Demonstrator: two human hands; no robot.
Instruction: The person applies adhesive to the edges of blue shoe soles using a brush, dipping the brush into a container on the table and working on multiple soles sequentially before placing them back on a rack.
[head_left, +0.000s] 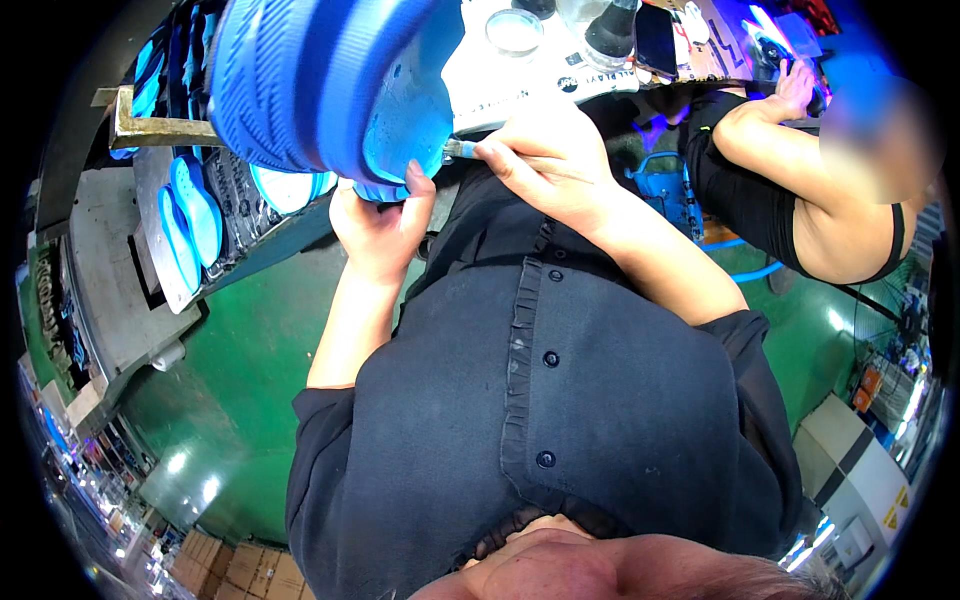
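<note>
A large blue shoe sole (290, 90) with a ridged sidewall fills the upper left, close to the camera. Its lighter inner face looks wet and glossy. My left hand (385, 225) grips the sole by its lower end, the thumb lying over the edge. From the right, my right hand (555, 160) pinches a small brush (460, 148) between thumb and fingers. The brush tip meets the edge of the glossy face, just above my left thumb. The sole hides part of the table behind it.
On the white worktop (490, 95) stand a round clear dish (513, 32), a dark-capped jar (610, 32) and a phone (655, 40). More blue soles (195, 210) lie on a rack at left. A co-worker's arm (775, 140) and a blue stool (665, 190) are at right.
</note>
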